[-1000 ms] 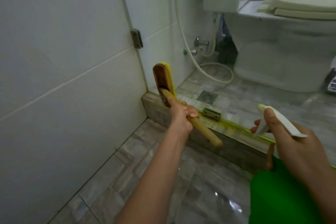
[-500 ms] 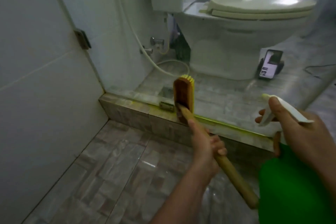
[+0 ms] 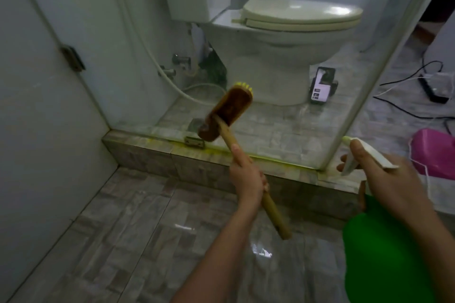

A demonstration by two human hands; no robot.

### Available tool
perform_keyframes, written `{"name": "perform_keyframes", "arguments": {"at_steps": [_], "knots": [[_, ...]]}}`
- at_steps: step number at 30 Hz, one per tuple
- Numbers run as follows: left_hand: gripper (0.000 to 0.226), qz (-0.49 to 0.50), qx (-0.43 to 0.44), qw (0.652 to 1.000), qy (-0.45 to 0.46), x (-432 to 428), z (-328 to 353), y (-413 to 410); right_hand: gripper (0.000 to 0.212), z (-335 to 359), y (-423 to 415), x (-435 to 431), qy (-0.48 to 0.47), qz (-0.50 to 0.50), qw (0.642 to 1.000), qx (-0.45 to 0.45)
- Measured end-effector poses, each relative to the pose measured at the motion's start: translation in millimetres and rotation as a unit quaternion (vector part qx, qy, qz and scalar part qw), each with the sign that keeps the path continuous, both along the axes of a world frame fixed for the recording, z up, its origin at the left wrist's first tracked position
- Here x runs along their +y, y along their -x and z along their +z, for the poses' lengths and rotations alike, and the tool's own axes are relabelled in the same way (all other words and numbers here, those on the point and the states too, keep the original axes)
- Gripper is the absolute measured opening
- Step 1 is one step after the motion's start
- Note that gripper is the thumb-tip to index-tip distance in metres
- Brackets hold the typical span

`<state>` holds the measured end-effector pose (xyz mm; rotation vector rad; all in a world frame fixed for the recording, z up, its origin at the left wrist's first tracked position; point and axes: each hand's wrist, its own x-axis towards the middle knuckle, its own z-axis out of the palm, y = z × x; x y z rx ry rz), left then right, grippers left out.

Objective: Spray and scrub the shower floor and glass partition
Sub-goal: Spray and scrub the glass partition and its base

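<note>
A: Why hold both up?
B: The clear glass partition (image 3: pixel 290 128) stands just ahead, so your right hand (image 3: pixel 384 179) grips the green plastic spray bottle (image 3: pixel 384 261) aimed there, and your left hand (image 3: pixel 247 177) clasps the wooden long-handled scrub brush (image 3: pixel 227 110), bristles glassward.

No words or numbers can be read here. The phone (image 3: pixel 322 85) standing on the floor by the toilet (image 3: pixel 275 56) has a lit screen with small dark shapes on it, but they are too tiny and blurry to read.
</note>
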<state>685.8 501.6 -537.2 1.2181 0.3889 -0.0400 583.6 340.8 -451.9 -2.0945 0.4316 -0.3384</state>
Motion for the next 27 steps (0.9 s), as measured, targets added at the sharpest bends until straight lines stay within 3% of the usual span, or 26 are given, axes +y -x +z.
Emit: {"name": "perform_keyframes", "arguments": {"at_steps": [2,4,6,10,12,19,22,25,27], "knots": [[0.051,0.062,-0.134,0.979,-0.143,29.7,17.4,-36.6,0.074,-2.7,-1.3,-0.1,0.013,0.005,1.000,-0.004],[0.044,0.094,-0.244,0.930,-0.258,48.2,35.9,-61.7,0.066,-4.4,-3.1,3.7,0.015,0.014,1.000,-0.006],[0.038,0.077,-0.275,0.903,-0.320,53.4,26.7,-61.8,0.064,-4.2,-6.1,13.5,0.002,0.027,0.999,-0.017],[0.050,-0.024,-0.195,0.909,-0.368,63.9,-55.7,-16.4,0.064,5.6,-13.3,30.5,-0.027,0.033,0.999,-0.019],[0.055,-0.052,-0.178,0.898,-0.398,74.9,-66.1,-8.6,0.058,11.6,-15.1,35.0,-0.035,0.031,0.999,-0.027],[0.036,0.026,-0.340,0.872,-0.352,28.3,59.1,-47.4,0.047,9.5,-10.5,21.0,-0.025,0.016,0.998,-0.060],[0.044,0.010,-0.302,0.888,-0.346,11.5,-0.5,-28.6,0.047,4.5,-3.9,12.8,-0.018,0.006,0.998,-0.058],[0.050,-0.058,-0.152,0.912,-0.376,12.1,-85.0,15.9,0.048,-0.9,2.2,8.7,-0.031,0.002,0.998,-0.047],[0.055,-0.066,-0.105,0.914,-0.386,13.2,-103.0,30.1,0.051,-1.4,3.6,8.5,-0.044,0.009,0.998,-0.052]]}}
